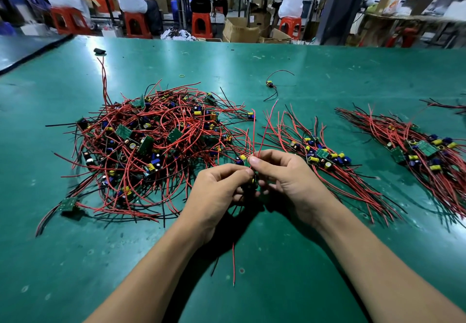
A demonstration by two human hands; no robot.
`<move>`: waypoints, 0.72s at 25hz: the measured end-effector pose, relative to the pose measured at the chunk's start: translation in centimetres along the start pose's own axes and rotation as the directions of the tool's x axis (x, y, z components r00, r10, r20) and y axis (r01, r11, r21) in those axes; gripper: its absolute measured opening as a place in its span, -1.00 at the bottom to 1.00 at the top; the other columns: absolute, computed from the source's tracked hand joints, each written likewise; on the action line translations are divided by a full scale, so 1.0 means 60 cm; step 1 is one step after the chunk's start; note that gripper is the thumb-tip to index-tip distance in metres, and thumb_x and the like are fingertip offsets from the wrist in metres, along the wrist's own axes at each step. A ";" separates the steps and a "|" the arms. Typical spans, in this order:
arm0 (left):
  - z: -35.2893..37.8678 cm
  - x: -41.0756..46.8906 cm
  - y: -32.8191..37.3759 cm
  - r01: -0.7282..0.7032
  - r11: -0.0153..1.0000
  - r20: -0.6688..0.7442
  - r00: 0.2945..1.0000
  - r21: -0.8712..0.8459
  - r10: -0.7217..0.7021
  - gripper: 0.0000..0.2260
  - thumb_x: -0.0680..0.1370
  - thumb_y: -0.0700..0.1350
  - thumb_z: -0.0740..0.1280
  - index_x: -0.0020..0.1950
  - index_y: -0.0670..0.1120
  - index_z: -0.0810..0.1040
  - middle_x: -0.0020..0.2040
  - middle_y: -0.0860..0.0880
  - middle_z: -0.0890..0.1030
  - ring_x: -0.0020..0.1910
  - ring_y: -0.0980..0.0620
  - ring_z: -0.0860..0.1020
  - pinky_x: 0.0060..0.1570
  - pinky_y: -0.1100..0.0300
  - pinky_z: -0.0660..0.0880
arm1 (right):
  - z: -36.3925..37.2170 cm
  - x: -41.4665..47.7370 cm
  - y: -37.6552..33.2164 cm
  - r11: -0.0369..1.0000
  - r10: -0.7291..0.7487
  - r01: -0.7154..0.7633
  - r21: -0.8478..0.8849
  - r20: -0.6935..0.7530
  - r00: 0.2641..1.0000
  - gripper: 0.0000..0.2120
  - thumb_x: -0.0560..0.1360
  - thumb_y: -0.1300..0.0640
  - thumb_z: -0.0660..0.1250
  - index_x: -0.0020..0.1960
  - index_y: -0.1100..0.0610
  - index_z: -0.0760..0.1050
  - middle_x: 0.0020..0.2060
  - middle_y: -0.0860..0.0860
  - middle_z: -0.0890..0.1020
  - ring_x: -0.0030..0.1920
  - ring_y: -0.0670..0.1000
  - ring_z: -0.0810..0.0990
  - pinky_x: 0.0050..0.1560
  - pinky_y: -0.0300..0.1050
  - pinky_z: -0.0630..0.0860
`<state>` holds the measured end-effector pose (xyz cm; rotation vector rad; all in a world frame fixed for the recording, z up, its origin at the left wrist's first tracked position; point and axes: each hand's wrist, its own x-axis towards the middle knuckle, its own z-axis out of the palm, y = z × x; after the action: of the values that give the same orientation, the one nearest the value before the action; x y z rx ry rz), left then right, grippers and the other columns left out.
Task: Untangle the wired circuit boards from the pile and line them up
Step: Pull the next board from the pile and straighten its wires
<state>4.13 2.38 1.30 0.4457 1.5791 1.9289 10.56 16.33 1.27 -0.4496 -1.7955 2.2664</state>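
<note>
One tangled pile (151,143) of red-wired boards, counter (277,285) left | left hand (216,191) and right hand (285,179) meet at centre, fingers (254,161) of both pinching one wired board (245,162) just right of pile | two lined-up rows right: near row (320,156), far row (423,151)

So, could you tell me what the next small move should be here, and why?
Probably carry the board right and lay it beside the nearer row: left hand and right hand pinch it, its red wires look free of the pile.
</note>
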 end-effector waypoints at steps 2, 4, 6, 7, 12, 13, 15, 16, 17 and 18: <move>-0.002 -0.001 0.001 -0.011 1.000 0.034 0.999 0.025 0.010 -0.89 0.53 -0.27 0.36 -0.12 -0.21 0.69 -0.26 -0.17 0.64 -0.36 -0.05 0.61 -0.30 0.18 0.54 | -0.003 0.000 -0.001 0.999 -0.028 0.029 -0.039 0.026 0.999 -0.84 0.33 0.01 0.57 -0.13 0.03 0.69 -0.26 0.02 0.67 -0.34 -0.07 0.57 -0.34 -0.20 0.54; -0.004 0.000 0.003 -0.015 0.998 0.072 0.997 0.055 0.011 -0.87 0.53 -0.26 0.37 -0.14 -0.16 0.71 -0.30 -0.12 0.64 -0.39 -0.03 0.60 -0.32 0.20 0.54 | -0.008 0.000 -0.004 0.995 -0.062 0.065 -0.079 0.037 0.997 -0.81 0.29 -0.01 0.59 -0.17 0.02 0.68 -0.27 0.02 0.66 -0.25 0.00 0.55 -0.23 -0.12 0.48; -0.006 0.001 0.004 -0.017 0.994 0.084 0.996 0.103 0.009 -0.84 0.53 -0.26 0.36 -0.17 -0.11 0.72 -0.32 -0.10 0.64 -0.39 -0.01 0.58 -0.31 0.20 0.53 | -0.011 0.002 -0.004 0.992 -0.082 0.086 -0.096 0.038 0.996 -0.82 0.29 -0.01 0.59 -0.19 0.02 0.66 -0.29 0.02 0.65 -0.23 0.03 0.52 -0.19 -0.09 0.43; -0.005 0.001 0.004 -0.017 0.993 0.095 0.995 0.116 0.006 -0.83 0.53 -0.27 0.36 -0.18 -0.12 0.71 -0.32 -0.10 0.65 -0.38 0.00 0.58 -0.30 0.20 0.53 | -0.011 0.002 -0.002 0.990 -0.089 0.093 -0.103 0.040 0.995 -0.83 0.30 0.01 0.59 -0.19 0.03 0.65 -0.29 0.02 0.65 -0.23 0.04 0.51 -0.21 -0.10 0.43; 0.000 0.000 -0.006 -0.037 0.992 0.115 0.993 0.123 0.023 -0.89 0.58 -0.27 0.32 -0.11 -0.19 0.61 -0.19 -0.15 0.68 -0.24 -0.13 0.67 -0.19 0.11 0.62 | -0.008 0.000 -0.003 0.994 -0.058 0.062 -0.089 0.048 0.997 -0.86 0.36 0.03 0.57 -0.20 0.02 0.63 -0.31 0.01 0.63 -0.34 -0.02 0.57 -0.37 -0.15 0.54; -0.001 0.001 -0.007 -0.034 0.994 0.108 0.994 0.108 0.022 -0.90 0.59 -0.26 0.31 -0.09 -0.21 0.60 -0.18 -0.17 0.69 -0.23 -0.14 0.68 -0.19 0.10 0.63 | -0.009 -0.001 -0.005 0.996 -0.037 0.041 -0.078 0.060 0.998 -0.88 0.39 0.03 0.56 -0.17 0.01 0.63 -0.30 0.00 0.63 -0.34 -0.02 0.58 -0.39 -0.14 0.54; -0.003 0.000 -0.006 -0.013 0.998 0.114 0.993 0.061 0.006 -0.91 0.60 -0.25 0.30 -0.03 -0.25 0.57 -0.20 -0.18 0.69 -0.27 -0.11 0.68 -0.26 0.13 0.64 | -0.014 -0.002 -0.006 0.998 -0.003 0.008 -0.067 0.073 0.997 -0.90 0.44 0.05 0.53 -0.11 0.04 0.64 -0.28 0.02 0.62 -0.34 0.00 0.57 -0.35 -0.14 0.56; -0.003 0.000 -0.004 -0.002 0.999 0.120 0.993 0.041 -0.003 -0.90 0.60 -0.25 0.29 -0.02 -0.26 0.57 -0.22 -0.18 0.69 -0.29 -0.09 0.67 -0.30 0.16 0.62 | -0.016 -0.002 -0.006 0.998 0.002 0.003 -0.067 0.072 0.997 -0.90 0.46 0.06 0.53 -0.10 0.05 0.64 -0.27 0.04 0.61 -0.33 0.02 0.55 -0.31 -0.13 0.56; -0.003 0.000 -0.003 0.009 1.000 0.121 0.993 0.024 -0.012 -0.90 0.60 -0.26 0.28 -0.02 -0.26 0.57 -0.24 -0.18 0.68 -0.32 -0.07 0.66 -0.33 0.18 0.61 | -0.017 -0.001 -0.005 0.998 -0.002 0.007 -0.067 0.065 0.998 -0.89 0.45 0.06 0.54 -0.11 0.06 0.64 -0.27 0.08 0.59 -0.32 0.06 0.52 -0.27 -0.10 0.54; -0.003 0.000 -0.001 0.022 1.000 0.120 0.993 0.005 -0.023 -0.90 0.60 -0.28 0.27 -0.04 -0.26 0.58 -0.25 -0.18 0.68 -0.34 -0.06 0.65 -0.34 0.19 0.60 | -0.016 -0.001 -0.003 0.998 -0.013 0.017 -0.066 0.053 0.999 -0.88 0.43 0.07 0.55 -0.13 0.06 0.64 -0.26 0.12 0.57 -0.29 0.08 0.48 -0.24 -0.06 0.49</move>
<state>4.04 2.22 1.19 0.5327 1.5048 1.8475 10.96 17.24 1.26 -0.3908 -1.8981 2.2337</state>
